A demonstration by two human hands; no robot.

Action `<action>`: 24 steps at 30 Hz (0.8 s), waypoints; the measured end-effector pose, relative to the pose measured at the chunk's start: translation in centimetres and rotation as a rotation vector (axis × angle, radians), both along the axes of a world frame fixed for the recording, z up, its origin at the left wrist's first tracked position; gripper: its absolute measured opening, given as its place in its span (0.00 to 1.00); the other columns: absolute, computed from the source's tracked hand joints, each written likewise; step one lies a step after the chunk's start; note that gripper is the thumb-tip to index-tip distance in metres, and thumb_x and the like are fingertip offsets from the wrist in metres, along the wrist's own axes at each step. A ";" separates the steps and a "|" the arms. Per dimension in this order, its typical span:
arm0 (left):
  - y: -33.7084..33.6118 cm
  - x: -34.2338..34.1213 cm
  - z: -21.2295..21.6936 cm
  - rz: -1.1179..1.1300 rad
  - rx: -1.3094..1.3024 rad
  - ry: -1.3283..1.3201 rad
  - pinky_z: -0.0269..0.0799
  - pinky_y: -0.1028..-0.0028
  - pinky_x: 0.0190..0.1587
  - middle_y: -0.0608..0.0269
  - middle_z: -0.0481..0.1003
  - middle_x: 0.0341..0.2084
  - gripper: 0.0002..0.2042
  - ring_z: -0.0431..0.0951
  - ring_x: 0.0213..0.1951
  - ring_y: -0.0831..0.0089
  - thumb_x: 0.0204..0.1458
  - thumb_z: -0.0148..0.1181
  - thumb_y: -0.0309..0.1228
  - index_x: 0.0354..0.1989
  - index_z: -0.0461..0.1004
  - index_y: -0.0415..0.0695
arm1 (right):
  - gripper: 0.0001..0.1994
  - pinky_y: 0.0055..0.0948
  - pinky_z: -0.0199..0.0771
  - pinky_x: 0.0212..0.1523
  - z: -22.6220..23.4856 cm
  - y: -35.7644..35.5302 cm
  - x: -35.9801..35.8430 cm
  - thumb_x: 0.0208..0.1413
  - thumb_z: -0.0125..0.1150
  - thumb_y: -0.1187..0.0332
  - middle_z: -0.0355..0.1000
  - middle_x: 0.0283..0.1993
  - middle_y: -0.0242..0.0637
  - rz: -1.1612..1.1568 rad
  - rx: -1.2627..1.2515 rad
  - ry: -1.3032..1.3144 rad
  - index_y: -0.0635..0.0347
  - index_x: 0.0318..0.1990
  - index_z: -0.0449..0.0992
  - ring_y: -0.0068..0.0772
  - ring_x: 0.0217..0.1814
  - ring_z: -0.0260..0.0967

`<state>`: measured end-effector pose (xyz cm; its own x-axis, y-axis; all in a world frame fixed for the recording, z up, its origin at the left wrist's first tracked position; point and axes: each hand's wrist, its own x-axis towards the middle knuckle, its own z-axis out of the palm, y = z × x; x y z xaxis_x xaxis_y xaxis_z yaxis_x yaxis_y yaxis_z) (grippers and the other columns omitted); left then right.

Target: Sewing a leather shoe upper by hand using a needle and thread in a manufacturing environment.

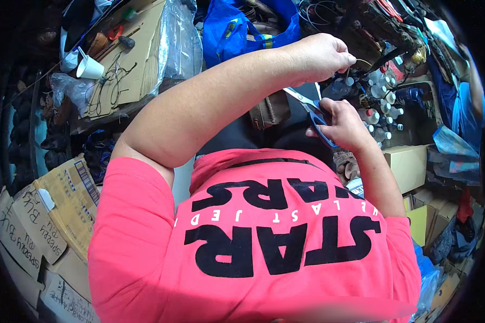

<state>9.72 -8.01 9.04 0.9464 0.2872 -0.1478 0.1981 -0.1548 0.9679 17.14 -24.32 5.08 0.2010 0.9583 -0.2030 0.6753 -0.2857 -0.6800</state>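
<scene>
My left arm stretches across to the upper right, where my left hand (pixel 328 53) is closed in a pinch. A thin pale strand (pixel 364 61) sticks out past its fingertips; whether it is thread or wire I cannot tell. Below it, my right hand (pixel 344 123) grips scissors (pixel 303 98) with blue handles. Their blades are parted and point up and to the left, a little under my left wrist, apart from the strand. A brown, leather-looking piece (pixel 269 110) lies by my dark-clad legs, just left of the scissors.
A blue bag (pixel 215 40) stands ahead. Flattened cardboard (pixel 126 64) with cords and a white cup (pixel 89 68) lies at the far left. Several plastic bottles (pixel 382 91) crowd the right, with a cardboard box (pixel 407 168) nearer. More cardboard (pixel 64 207) leans at the near left.
</scene>
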 end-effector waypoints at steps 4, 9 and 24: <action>1.8 -1.7 -0.3 0.128 -0.142 -0.003 0.50 0.79 0.19 0.73 0.62 0.15 0.13 0.56 0.16 0.83 0.59 0.53 0.38 0.25 0.71 0.46 | 0.27 0.40 0.61 0.24 0.5 0.4 -0.2 0.33 0.74 0.49 0.64 0.16 0.47 0.024 -0.114 -0.186 0.66 0.25 0.72 0.47 0.19 0.65; 1.0 -1.2 0.9 0.141 -0.141 0.017 0.59 0.73 0.19 0.71 0.67 0.15 0.12 0.62 0.16 0.79 0.54 0.56 0.39 0.30 0.77 0.43 | 0.26 0.44 0.61 0.38 -0.3 0.6 -0.9 0.33 0.73 0.52 0.67 0.25 0.45 0.039 -0.007 -0.291 0.62 0.30 0.69 0.50 0.35 0.63; -4.1 0.0 2.6 0.011 -0.072 -0.246 0.73 0.61 0.39 0.46 0.78 0.27 0.15 0.79 0.32 0.53 0.49 0.53 0.38 0.32 0.79 0.39 | 0.21 0.28 0.70 0.46 -3.2 0.5 0.4 0.37 0.70 0.78 0.77 0.37 0.36 -0.042 0.085 0.075 0.72 0.43 0.74 0.28 0.40 0.72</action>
<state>9.77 -12.07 11.68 0.9533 0.2946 0.0663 -0.0436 -0.0831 0.9956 17.50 -23.81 1.85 0.2290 0.9637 -0.1371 0.6102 -0.2518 -0.7511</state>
